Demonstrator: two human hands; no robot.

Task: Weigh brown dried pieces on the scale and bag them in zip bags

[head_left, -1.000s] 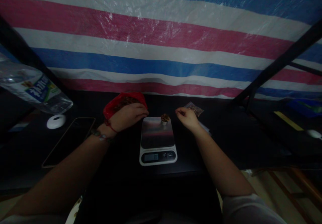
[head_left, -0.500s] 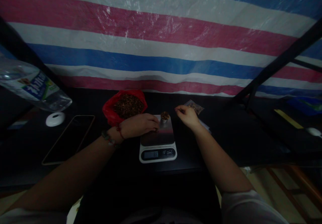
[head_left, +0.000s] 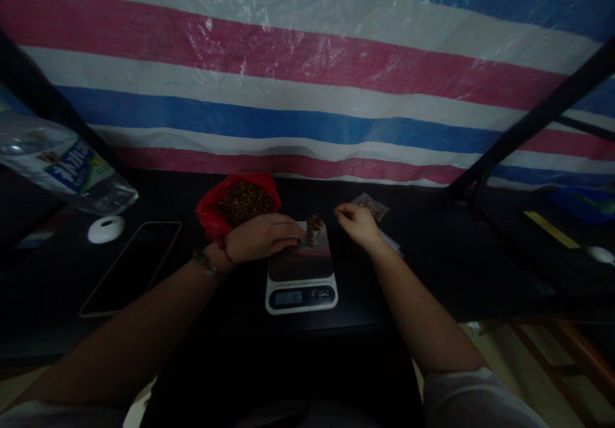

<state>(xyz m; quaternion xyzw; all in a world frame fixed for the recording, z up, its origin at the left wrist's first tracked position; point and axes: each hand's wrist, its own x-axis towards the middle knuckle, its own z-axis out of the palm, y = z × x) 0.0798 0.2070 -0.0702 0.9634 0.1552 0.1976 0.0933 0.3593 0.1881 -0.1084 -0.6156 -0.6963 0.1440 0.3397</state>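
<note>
A white kitchen scale (head_left: 300, 264) with a metal plate stands before me, its display lit but too blurred to read. On the plate's far part is a small cup (head_left: 314, 230) heaped with dried brown bits. My left hand (head_left: 264, 236) reaches over the plate's left side, its bent fingers close together beside the cup; what they pinch, if anything, is hidden. To the right of the scale, my right hand (head_left: 359, 223) is closed with fingertips together, perhaps on small dark bits. A red plastic bag (head_left: 209, 213) holds dried brown shreds (head_left: 245, 202) behind my left hand.
A clear zip bag of brown bits (head_left: 373, 206) and a pale plastic bag (head_left: 390, 242) lie by my right hand. A phone (head_left: 132, 268), a white rounded object (head_left: 106, 229) and a plastic bottle (head_left: 67, 162) are left. A striped plastic sheet (head_left: 307, 120) hangs behind the black table.
My left fingers have moved slightly away from me, closer to the cup. The cup looks taller and blurrier, and the display digits differ. My right hand is nearly still.
</note>
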